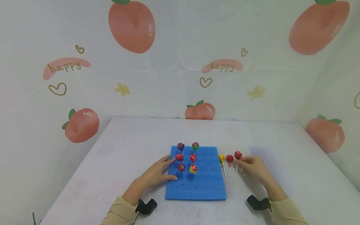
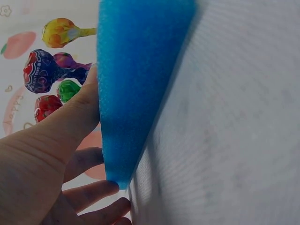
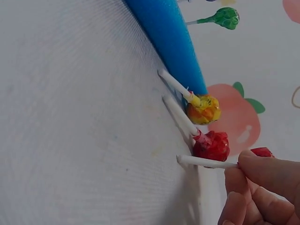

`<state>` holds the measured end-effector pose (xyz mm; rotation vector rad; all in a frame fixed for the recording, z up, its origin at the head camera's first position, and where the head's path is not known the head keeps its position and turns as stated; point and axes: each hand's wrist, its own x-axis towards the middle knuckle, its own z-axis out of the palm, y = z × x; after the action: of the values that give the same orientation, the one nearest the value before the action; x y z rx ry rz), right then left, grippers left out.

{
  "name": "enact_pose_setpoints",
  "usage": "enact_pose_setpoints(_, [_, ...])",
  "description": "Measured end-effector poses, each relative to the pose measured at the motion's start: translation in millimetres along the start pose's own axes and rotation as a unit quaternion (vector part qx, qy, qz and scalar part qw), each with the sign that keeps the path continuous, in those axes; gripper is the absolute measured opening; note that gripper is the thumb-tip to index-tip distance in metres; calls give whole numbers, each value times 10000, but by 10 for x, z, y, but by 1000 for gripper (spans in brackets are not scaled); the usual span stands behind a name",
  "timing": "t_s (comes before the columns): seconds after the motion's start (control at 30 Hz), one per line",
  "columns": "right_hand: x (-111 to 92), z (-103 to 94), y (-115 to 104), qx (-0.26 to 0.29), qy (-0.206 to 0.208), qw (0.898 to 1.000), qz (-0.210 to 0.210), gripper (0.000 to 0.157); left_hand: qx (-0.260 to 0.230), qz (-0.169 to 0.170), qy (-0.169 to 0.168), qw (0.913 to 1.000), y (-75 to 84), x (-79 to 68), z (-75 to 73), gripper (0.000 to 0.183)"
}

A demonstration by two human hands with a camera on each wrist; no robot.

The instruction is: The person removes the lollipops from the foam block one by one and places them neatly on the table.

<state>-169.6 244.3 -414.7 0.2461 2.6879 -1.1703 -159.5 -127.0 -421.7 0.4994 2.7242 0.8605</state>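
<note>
A blue foam block (image 1: pixel 202 184) lies on the table with several wrapped lollipops standing upright in its left two columns, among them a green lollipop (image 1: pixel 195 145) and a yellow-and-red one (image 1: pixel 193 169). My left hand (image 1: pixel 157 172) rests on the block's left edge, thumb on top and fingers along the side, as the left wrist view shows. To the right of the block, my right hand (image 1: pixel 254 167) pinches a red lollipop (image 1: pixel 238 154) between thumb and forefinger near its head. In the right wrist view its white stick (image 3: pixel 206 162) points toward the block side.
A yellow lollipop (image 1: pixel 222 158) and another red lollipop (image 1: pixel 229 158) lie on the table between the block and my right hand. Small holes dot the block's right and front parts. A printed backdrop (image 1: pixel 168 93) stands behind the white table (image 1: pixel 135 131).
</note>
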Motion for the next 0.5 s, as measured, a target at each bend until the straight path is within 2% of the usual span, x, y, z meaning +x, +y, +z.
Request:
enact_pose_setpoints(0.17, [6, 2, 29, 1, -13, 10000, 12, 47, -24, 4, -5, 10000, -6, 6, 3, 76])
enact_pose_setpoints(0.5, [21, 12, 80, -60, -24, 9998, -177, 37, 6, 18, 14, 10000, -11, 1, 11, 77])
